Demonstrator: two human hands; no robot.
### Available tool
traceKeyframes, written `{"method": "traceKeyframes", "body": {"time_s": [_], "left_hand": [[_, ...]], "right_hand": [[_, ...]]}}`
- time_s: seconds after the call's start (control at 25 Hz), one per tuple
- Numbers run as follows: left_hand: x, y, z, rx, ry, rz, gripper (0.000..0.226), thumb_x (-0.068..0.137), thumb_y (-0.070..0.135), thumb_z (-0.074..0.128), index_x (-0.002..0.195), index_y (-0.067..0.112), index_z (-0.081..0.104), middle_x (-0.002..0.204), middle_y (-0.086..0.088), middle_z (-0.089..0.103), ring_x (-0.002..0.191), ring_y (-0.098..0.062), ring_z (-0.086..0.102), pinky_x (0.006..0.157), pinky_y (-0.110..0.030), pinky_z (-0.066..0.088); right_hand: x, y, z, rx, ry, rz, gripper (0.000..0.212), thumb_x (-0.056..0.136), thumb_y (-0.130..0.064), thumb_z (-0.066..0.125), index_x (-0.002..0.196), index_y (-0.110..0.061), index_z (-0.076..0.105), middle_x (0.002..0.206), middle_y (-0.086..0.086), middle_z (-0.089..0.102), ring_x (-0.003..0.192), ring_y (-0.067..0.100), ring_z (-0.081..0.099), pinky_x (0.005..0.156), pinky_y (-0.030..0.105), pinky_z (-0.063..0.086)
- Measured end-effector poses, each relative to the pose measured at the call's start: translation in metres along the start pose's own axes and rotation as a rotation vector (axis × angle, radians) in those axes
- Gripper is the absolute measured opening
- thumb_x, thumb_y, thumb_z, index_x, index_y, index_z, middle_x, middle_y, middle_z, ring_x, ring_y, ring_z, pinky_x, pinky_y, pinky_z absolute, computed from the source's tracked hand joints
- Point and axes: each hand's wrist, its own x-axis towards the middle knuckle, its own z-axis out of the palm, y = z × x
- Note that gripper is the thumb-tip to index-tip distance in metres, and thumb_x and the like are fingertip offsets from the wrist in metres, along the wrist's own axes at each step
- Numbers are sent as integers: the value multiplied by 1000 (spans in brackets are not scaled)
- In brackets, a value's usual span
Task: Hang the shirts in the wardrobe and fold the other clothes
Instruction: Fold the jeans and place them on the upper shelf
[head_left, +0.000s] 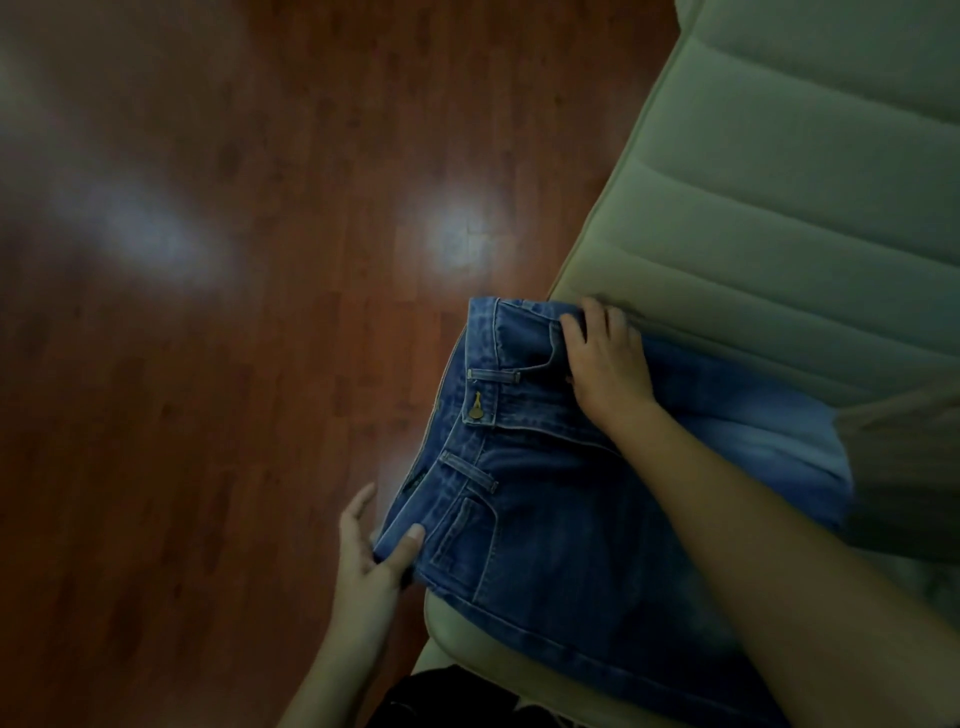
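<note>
A pair of blue jeans (550, 519) lies on the edge of a pale green padded sofa (779, 208), with the waistband toward the floor side. My left hand (374, 551) pinches the near corner of the waistband between thumb and fingers. My right hand (605, 364) grips the far end of the waistband, fingers curled over the denim near a front pocket. My right forearm crosses over the legs of the jeans.
Dark reddish wooden floor (234, 364) fills the left, with bright reflections on it. A grey-beige cloth (904, 467) lies on the sofa at the right edge. Dark fabric (447, 696) shows at the bottom, below the sofa's edge.
</note>
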Motion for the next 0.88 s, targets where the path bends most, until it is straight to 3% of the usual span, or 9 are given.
{"method": "traceKeyframes", "body": {"time_s": [0.08, 0.12, 0.2, 0.24, 0.36, 0.44, 0.56, 0.72, 0.88], "left_hand": [[-4, 4, -1, 37, -43, 12, 34, 85, 7, 61, 116, 20, 55, 107, -10, 70, 91, -23, 70, 78, -40, 58], [-5, 5, -1, 57, -47, 21, 27, 86, 7, 60, 111, 18, 59, 107, -12, 70, 90, -23, 70, 77, -37, 58], [-3, 4, -1, 25, -30, 10, 31, 85, 8, 62, 114, 18, 57, 110, -13, 68, 93, -26, 69, 80, -41, 57], [-3, 1, 0, -12, -12, -19, 42, 82, 9, 66, 121, 21, 52, 115, -11, 65, 97, -28, 67, 83, -44, 56], [-11, -3, 11, -187, 86, -134, 68, 74, 5, 72, 133, 22, 41, 120, -10, 58, 101, -28, 64, 74, -39, 57], [-27, 2, 28, -320, 32, -166, 53, 73, 3, 69, 124, 5, 52, 114, -17, 66, 97, -30, 67, 68, -34, 59], [-64, 22, 54, -260, -50, -130, 25, 81, 6, 64, 105, 11, 66, 100, -11, 73, 91, -25, 70, 74, -36, 57], [-117, 55, 91, -118, -150, 5, 23, 84, 15, 63, 106, 20, 66, 101, -2, 74, 93, -20, 70, 82, -42, 55], [-192, 106, 159, -4, -386, 150, 27, 86, 8, 63, 110, 19, 62, 100, -3, 74, 92, -20, 70, 73, -34, 59]], "right_hand": [[0, 1, -1, 128, -127, 5, 93, 75, -24, 73, 146, -13, 13, 142, 17, 34, 115, 36, 41, 89, 43, 41], [1, 4, -4, 199, -212, 41, 96, 76, -41, 71, 147, -17, 11, 139, 17, 40, 115, 37, 43, 89, 43, 40], [1, 10, -17, 237, -276, 113, 91, 70, -78, 50, 141, -24, 31, 127, 14, 52, 115, 33, 45, 94, 43, 33], [0, 13, -26, 232, -241, 108, 82, 69, -83, 42, 130, -28, 46, 118, 11, 58, 113, 31, 47, 93, 41, 31], [-15, 19, -51, 391, 28, 2, 36, 85, -54, 54, 92, -21, 65, 91, 6, 62, 92, 32, 58, 72, 36, 38], [-39, 24, -69, 473, 152, 4, 22, 86, -35, 60, 97, -16, 63, 94, 10, 63, 86, 37, 60, 64, 37, 43], [-98, 37, -89, 521, 214, 73, 31, 86, -36, 60, 115, -24, 61, 93, 16, 69, 86, 41, 63, 62, 38, 45], [-170, 77, -129, 733, 335, 236, 41, 82, -52, 54, 89, -15, 69, 68, 13, 68, 67, 34, 66, 53, 28, 37], [-238, 144, -211, 870, 487, 426, 19, 85, -27, 66, 82, -9, 68, 66, 1, 65, 63, 9, 60, 54, 24, 42]]}}
